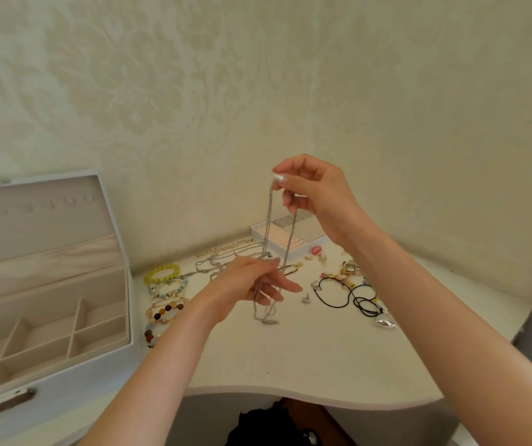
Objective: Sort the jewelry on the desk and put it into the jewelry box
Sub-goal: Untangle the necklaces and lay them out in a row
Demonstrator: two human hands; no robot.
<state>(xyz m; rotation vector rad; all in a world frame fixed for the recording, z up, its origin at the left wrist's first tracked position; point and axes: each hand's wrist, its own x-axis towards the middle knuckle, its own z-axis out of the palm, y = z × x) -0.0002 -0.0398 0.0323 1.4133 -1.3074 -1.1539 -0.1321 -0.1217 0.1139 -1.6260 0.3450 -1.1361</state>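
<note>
The right hand (312, 194) is up high. Its thumb and finger pinch the top of a thin silver chain (269, 214). The chain hangs down in two long lines to the left hand (248, 284), which is low over the desk (290, 365). The left fingers close loosely round the chain, and its end dangles just under them, near the desk top.

The chain looks very light and floppy. It has no shape of its own, so it will swing, fold and pile up when let go. It is thin and smooth, so it can slip out of a weak pinch. It can also knot or catch on the other chains lying behind the left hand. A good way to hold it is one hand at the top and one low down, so it stays straight.

The box (97, 365) is open on the left, with bare slots inside. The chain can be lowered into a slot, bottom end first.

Bead bracelets (165, 284) lie beside the box. A black cord (351, 297) lies on the right.
</note>
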